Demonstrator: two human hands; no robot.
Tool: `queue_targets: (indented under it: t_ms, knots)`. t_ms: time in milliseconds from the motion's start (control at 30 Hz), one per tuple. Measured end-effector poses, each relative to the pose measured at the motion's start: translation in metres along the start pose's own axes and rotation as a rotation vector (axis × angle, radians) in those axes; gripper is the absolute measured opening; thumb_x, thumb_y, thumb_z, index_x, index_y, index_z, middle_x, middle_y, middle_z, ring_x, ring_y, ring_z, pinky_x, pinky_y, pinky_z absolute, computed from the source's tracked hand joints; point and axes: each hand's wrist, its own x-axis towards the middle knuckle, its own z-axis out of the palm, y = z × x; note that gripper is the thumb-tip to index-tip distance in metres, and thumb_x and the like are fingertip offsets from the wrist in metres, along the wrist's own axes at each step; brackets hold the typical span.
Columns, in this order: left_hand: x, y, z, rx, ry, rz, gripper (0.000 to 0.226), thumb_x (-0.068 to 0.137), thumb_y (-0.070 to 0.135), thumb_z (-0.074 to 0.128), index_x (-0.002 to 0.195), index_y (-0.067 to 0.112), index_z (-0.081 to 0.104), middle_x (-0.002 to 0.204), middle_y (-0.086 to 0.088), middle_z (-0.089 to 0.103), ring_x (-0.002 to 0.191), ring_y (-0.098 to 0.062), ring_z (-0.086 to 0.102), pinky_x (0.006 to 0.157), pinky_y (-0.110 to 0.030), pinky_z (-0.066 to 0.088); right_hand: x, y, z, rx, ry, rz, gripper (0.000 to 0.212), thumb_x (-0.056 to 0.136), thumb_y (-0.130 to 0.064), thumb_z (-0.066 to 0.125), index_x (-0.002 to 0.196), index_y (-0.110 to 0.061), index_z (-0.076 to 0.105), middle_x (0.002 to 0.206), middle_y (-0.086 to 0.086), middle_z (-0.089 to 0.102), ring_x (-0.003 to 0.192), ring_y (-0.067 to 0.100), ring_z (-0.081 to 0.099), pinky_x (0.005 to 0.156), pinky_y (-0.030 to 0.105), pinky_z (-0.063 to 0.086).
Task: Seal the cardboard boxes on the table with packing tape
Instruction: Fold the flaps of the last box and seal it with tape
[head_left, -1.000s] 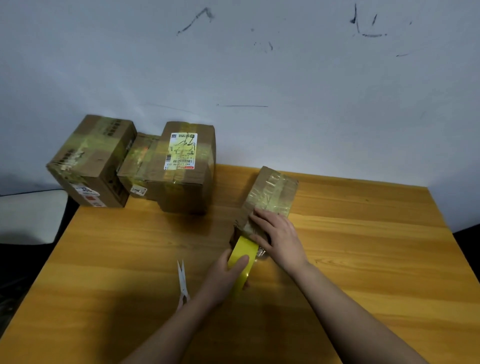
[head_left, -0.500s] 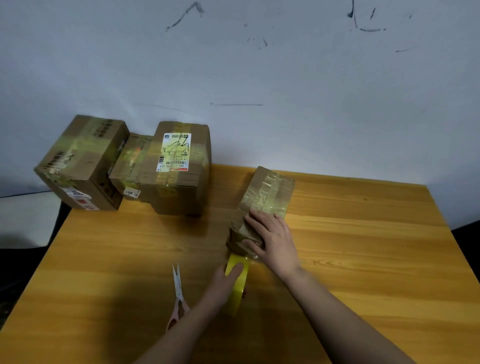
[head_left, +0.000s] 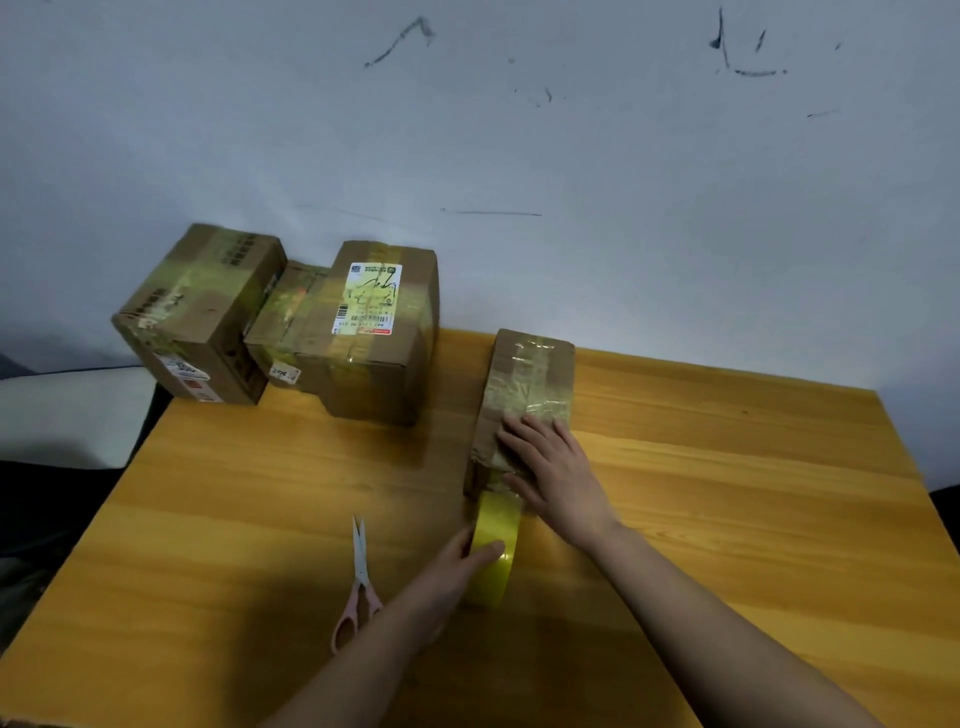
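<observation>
Four cardboard boxes are seen on the wooden surface (head_left: 727, 493). A narrow taped box (head_left: 530, 387) lies near the centre, pointing toward 12 o'clock, and the right hand (head_left: 553, 470) is laid flat on its near end, fingers (head_left: 519, 434) straight and spread, pressing the tape down. Just below it, at 6 o'clock of the box, the yellow tape roll (head_left: 493, 545) is stood on edge and is gripped by the left hand (head_left: 449, 577), the thumb curled over the roll's rim. A short run of tape appears to link the roll to the box's near face, though the join is partly hidden by the right hand.

Compared with the earlier frames, the roll has been drawn back from the box toward 6 o'clock — more of its yellow band is now exposed — while the right hand has stayed pressed on the same end of the box. The box itself has not visibly shifted.

Pink-handled scissors (head_left: 358, 577) lie closed at 9 o'clock of the roll, blades toward 12, unmoved. At 10 o'clock three taped boxes are grouped against the wall: a left box (head_left: 197, 317), a small middle box (head_left: 291, 317) and a labelled box (head_left: 384, 332) — all as before.
</observation>
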Motion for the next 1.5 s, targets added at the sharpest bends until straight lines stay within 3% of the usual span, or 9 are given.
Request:
queue_targets:
  t_ms: [267, 433, 567, 867, 967, 1133, 1267, 1367, 1500]
  knots:
    - [-0.011, -0.015, -0.041, 0.077, 0.245, 0.113, 0.018, 0.094, 0.018, 0.057, 0.112, 0.021, 0.058, 0.118, -0.003, 0.062, 0.104, -0.014, 0.057, 0.080, -0.024, 0.044, 0.011, -0.071, -0.009, -0.003, 0.302, -0.118, 0.026, 0.084, -0.028, 0.056, 0.107, -0.020, 0.064, 0.111, 0.000, 0.065, 0.106, 0.018, 0.055, 0.082, 0.034, 0.046]
    - [-0.017, -0.031, -0.107, 0.298, 0.600, 0.028, 0.022, 0.097, 0.009, 0.048, 0.117, 0.005, 0.057, 0.121, -0.017, 0.061, 0.102, -0.029, 0.057, 0.082, -0.033, 0.045, 0.010, -0.154, 0.031, -0.083, -0.137, -0.175, 0.011, 0.078, -0.022, 0.069, 0.088, -0.018, 0.067, 0.073, 0.004, 0.066, 0.062, 0.025, 0.064, 0.048, 0.027, 0.037]
    - [-0.018, -0.041, -0.142, 0.468, 0.442, -0.144, 0.037, 0.098, 0.007, 0.044, 0.135, 0.000, 0.044, 0.139, -0.017, 0.048, 0.125, -0.031, 0.048, 0.096, -0.031, 0.039, 0.010, -0.197, 0.065, -0.174, -0.660, 0.185, 0.030, 0.099, -0.015, 0.044, 0.127, -0.010, 0.054, 0.127, 0.013, 0.058, 0.115, 0.031, 0.058, 0.084, 0.037, 0.048]
    - [-0.024, -0.057, -0.148, 0.303, 0.200, -0.209, 0.043, 0.095, 0.020, 0.055, 0.132, 0.003, 0.045, 0.129, -0.017, 0.055, 0.117, -0.029, 0.054, 0.097, -0.034, 0.046, -0.016, -0.214, 0.109, 0.116, -0.629, 0.792, 0.046, 0.100, -0.040, 0.041, 0.135, -0.010, 0.037, 0.137, 0.013, 0.046, 0.125, 0.029, 0.050, 0.098, 0.034, 0.041]
    - [-0.026, -0.059, -0.148, 0.222, 0.190, -0.204, 0.031, 0.097, 0.014, 0.050, 0.126, 0.005, 0.047, 0.121, -0.015, 0.058, 0.112, -0.027, 0.056, 0.089, -0.031, 0.046, -0.019, -0.216, 0.109, 0.149, -0.644, 0.832, 0.049, 0.098, -0.041, 0.045, 0.135, -0.008, 0.040, 0.139, 0.015, 0.042, 0.124, 0.029, 0.049, 0.101, 0.033, 0.040]
    - [-0.023, -0.058, -0.147, 0.192, 0.129, -0.207, 0.021, 0.097, 0.009, 0.043, 0.104, -0.003, 0.059, 0.071, -0.005, 0.062, 0.059, -0.012, 0.057, 0.047, -0.018, 0.043, -0.024, -0.213, 0.102, 0.134, -0.683, 0.862, 0.058, 0.095, -0.047, 0.048, 0.135, -0.005, 0.045, 0.144, 0.016, 0.032, 0.127, 0.031, 0.044, 0.104, 0.033, 0.038]
    - [-0.024, -0.053, -0.135, 0.222, 0.097, -0.224, 0.023, 0.096, 0.013, 0.045, 0.107, 0.002, 0.062, 0.080, -0.005, 0.060, 0.065, -0.011, 0.057, 0.054, -0.023, 0.041, -0.025, -0.207, 0.097, 0.183, -0.612, 0.886, 0.048, 0.094, -0.046, 0.052, 0.123, -0.008, 0.055, 0.128, 0.012, 0.059, 0.118, 0.027, 0.056, 0.092, 0.032, 0.046]
    - [-0.031, -0.044, -0.127, 0.137, 0.074, -0.208, 0.030, 0.100, 0.023, 0.043, 0.085, 0.009, 0.066, 0.059, -0.001, 0.065, 0.044, -0.005, 0.059, 0.047, -0.021, 0.043, -0.019, -0.205, 0.084, 0.300, -0.501, 0.815, 0.039, 0.094, -0.036, 0.055, 0.123, -0.010, 0.054, 0.123, 0.012, 0.063, 0.113, 0.029, 0.060, 0.087, 0.035, 0.047]
    - [-0.026, -0.019, -0.117, -0.142, 0.206, -0.080, 0.024, 0.096, 0.030, 0.055, 0.101, 0.007, 0.059, 0.081, -0.007, 0.066, 0.067, -0.018, 0.063, 0.051, -0.026, 0.048, -0.010, -0.206, 0.051, 0.074, -0.277, 0.549, 0.030, 0.099, -0.038, 0.044, 0.121, -0.018, 0.046, 0.114, 0.008, 0.066, 0.105, 0.031, 0.063, 0.079, 0.038, 0.049]
